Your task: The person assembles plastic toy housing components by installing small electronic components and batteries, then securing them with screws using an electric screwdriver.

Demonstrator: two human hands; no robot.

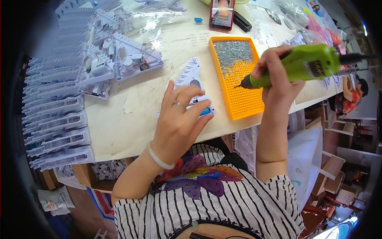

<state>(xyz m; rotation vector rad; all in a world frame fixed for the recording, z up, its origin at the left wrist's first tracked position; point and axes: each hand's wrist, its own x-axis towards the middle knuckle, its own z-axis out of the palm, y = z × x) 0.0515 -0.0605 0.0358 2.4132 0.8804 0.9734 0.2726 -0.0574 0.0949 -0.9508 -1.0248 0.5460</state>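
Note:
My right hand (279, 75) grips a green electric screwdriver (304, 65), held almost level. Its thin dark bit points left, over the perforated lower part of a yellow tray (234, 113). Small silver screws (232, 51) are heaped in the tray's far end, and others lie scattered lower down. To the left, my left hand (179, 111) curls over a white triangular plastic housing (190, 73) on the table, fingers bent round it. A blue cylinder, like a battery (205, 112), shows in the housing by the thumb and index finger. The palm hides much of the housing.
Stacked white ribbed housings (59, 95) line the table's left side. Beside them lie open housings with wires and small parts (137, 59). A phone (221, 15) and a black stapler-like object (242, 22) are at the back. Another person (352, 95) is at far right.

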